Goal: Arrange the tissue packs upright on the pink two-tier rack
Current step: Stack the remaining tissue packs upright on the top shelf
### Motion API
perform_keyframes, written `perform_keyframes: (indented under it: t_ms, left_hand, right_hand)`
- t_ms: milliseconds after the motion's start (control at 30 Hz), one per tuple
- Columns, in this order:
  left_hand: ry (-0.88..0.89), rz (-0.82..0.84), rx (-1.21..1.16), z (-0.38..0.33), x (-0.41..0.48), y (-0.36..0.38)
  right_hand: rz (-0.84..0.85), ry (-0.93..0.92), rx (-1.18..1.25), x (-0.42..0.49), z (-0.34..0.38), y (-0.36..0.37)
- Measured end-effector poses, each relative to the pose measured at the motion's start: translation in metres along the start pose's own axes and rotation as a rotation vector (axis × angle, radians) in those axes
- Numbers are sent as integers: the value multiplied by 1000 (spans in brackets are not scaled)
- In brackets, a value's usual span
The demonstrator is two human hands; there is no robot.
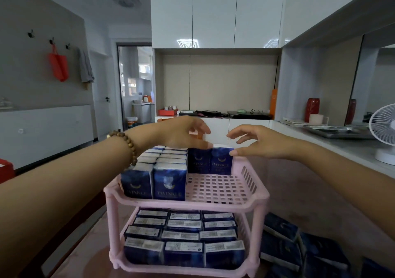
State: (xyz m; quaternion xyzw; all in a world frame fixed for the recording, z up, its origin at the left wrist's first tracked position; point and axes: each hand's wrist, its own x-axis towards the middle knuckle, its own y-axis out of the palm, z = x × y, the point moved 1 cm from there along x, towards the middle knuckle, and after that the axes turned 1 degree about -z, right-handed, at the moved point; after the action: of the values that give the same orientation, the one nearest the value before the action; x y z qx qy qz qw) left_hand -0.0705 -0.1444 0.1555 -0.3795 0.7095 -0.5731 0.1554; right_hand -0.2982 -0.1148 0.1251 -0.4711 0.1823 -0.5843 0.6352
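Observation:
A pink two-tier rack [215,203] stands before me on a brown table. Its lower tier is filled with several dark blue tissue packs [183,235] standing upright. On the upper tier, two rows of upright packs [168,181] fill the left side, and two more packs [221,163] stand at the far edge. My left hand [183,133], with a bead bracelet on its wrist, touches the top of the far packs with its thumb. My right hand [254,142] has relaxed fingers, and its thumb presses the right top corner of the rightmost pack.
Loose tissue packs [299,250] lie piled on the table right of the rack. A white fan [383,132], a metal tray [335,131] and a mug [317,119] sit on the counter at right. A red object [5,169] is at the left edge.

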Motion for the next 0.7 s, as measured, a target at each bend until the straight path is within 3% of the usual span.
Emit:
perform_keyframes:
  t_ms: [167, 367, 467, 567, 700]
  left_hand:
    - [140, -86, 122, -50, -55, 5]
    - [280, -121, 50, -110, -112, 63]
    - [298, -16, -42, -124, -122, 110]
    - [249, 134, -212, -127, -120, 163]
    - [101, 261, -130, -118, -104, 221]
  right_hand:
    - [-3, -4, -64, -65, 18, -21]
    - [34, 153, -52, -143, -22, -4]
    - [166, 309, -18, -174, -58, 29]
    - [197, 378, -30, -195, -86, 56]
    - [177, 485, -198, -215, -107, 74]
